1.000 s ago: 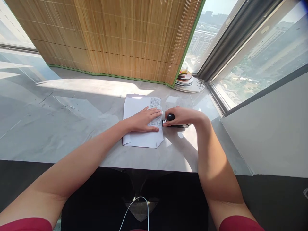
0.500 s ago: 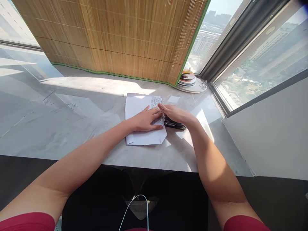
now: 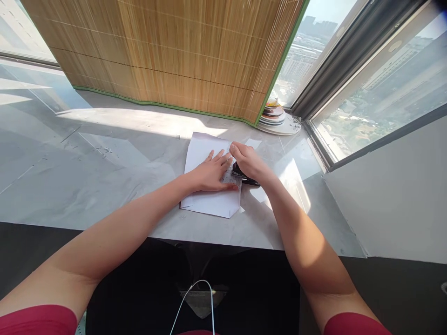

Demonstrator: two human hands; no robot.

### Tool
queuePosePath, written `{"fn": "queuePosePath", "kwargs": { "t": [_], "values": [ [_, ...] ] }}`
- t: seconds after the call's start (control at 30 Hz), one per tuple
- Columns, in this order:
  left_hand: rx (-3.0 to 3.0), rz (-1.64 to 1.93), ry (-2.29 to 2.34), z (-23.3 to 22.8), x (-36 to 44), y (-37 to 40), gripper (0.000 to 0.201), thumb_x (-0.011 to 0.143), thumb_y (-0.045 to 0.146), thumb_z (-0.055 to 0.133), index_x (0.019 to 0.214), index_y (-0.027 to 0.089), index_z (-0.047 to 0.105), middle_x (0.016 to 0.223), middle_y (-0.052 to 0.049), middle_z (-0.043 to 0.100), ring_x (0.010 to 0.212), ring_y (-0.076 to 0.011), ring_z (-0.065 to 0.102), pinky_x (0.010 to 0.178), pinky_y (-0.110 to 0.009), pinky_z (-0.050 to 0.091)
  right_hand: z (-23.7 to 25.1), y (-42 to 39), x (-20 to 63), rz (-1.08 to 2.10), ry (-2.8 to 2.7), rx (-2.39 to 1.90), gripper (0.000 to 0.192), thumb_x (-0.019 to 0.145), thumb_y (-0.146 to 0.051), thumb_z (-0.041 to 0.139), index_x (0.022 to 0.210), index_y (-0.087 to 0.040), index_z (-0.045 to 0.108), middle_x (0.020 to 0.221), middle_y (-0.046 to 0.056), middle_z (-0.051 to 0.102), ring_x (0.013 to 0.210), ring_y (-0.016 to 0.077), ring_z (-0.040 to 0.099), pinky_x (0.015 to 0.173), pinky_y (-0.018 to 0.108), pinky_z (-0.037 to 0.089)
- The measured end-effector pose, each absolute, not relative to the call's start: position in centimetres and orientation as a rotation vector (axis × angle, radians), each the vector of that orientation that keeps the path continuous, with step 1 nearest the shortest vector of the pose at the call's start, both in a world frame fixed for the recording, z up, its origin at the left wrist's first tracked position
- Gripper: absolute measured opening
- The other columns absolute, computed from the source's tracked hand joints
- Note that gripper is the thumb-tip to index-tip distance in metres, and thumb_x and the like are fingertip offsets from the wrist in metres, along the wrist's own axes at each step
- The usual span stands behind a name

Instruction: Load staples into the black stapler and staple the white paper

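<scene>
White paper (image 3: 206,153) is pinned flat to the marble sill (image 3: 104,177) by the left hand (image 3: 211,173), fingers spread over a printed slip (image 3: 232,179) at its right edge. Just beside it, a black stapler (image 3: 246,179) is covered by the right hand (image 3: 249,163), fingers curled together; whether it is gripped cannot be told. Stacked plates (image 3: 275,121) stand well apart beside a bamboo blind (image 3: 174,56).

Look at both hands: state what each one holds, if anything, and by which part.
The left hand lies flat on the white paper, pinning it, not gripping. The right hand covers the black stapler from above; whether it grips it cannot be told.
</scene>
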State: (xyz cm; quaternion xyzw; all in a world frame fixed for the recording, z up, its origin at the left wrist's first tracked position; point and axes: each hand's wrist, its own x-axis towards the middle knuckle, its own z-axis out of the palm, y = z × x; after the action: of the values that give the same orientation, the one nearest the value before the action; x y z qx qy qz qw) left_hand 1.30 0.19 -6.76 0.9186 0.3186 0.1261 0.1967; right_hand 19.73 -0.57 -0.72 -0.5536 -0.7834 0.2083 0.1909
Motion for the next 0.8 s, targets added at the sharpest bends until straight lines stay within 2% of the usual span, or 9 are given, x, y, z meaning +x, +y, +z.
{"fn": "queuePosePath", "kwargs": {
  "t": [0.3,0.43,0.57,0.8],
  "values": [
    [2.532,0.343,1.011,-6.3,1.5,-0.3,0.096,0.093,0.078,0.047,0.169,0.027,0.018,0.176,-0.011,0.018,0.163,-0.0434,0.007,0.128,-0.068,-0.003,-1.8,-0.3,19.2,0.445,-2.299,-1.644,0.029,0.107,-0.029,0.027,0.090,-0.025,0.049,0.086,0.009,0.060,0.083,0.0280,0.054,0.078,0.038,0.038],
    [2.535,0.328,1.001,-6.2,1.7,-0.4,0.096,0.093,0.078,0.047,0.169,0.028,0.018,0.177,-0.010,0.018,0.163,-0.0439,0.007,0.128,-0.068,-0.003,-2.0,-0.2,18.9,0.454,-2.301,-1.675,0.028,0.107,-0.028,0.027,0.091,-0.024,0.050,0.091,0.010,0.063,0.087,0.0291,0.056,0.077,0.038,0.038],
    [2.530,0.326,1.007,-6.2,2.0,-0.4,0.101,0.091,0.080,0.048,0.170,0.026,0.016,0.177,-0.013,0.017,0.162,-0.0450,0.007,0.127,-0.069,-0.004,-2.1,-0.1,18.7,0.418,-2.339,-1.682,0.027,0.106,-0.025,0.028,0.091,-0.024,0.051,0.092,0.010,0.065,0.085,0.0281,0.056,0.076,0.038,0.038],
    [2.519,0.265,1.017,-5.8,2.1,-0.7,0.097,0.093,0.079,0.045,0.171,0.027,0.018,0.177,-0.011,0.015,0.163,-0.0439,0.003,0.127,-0.068,-0.007,-2.1,-0.2,18.4,0.349,-2.352,-1.699,0.028,0.106,-0.025,0.028,0.089,-0.024,0.050,0.092,0.010,0.066,0.084,0.0280,0.057,0.076,0.037,0.041]
  ]
}}
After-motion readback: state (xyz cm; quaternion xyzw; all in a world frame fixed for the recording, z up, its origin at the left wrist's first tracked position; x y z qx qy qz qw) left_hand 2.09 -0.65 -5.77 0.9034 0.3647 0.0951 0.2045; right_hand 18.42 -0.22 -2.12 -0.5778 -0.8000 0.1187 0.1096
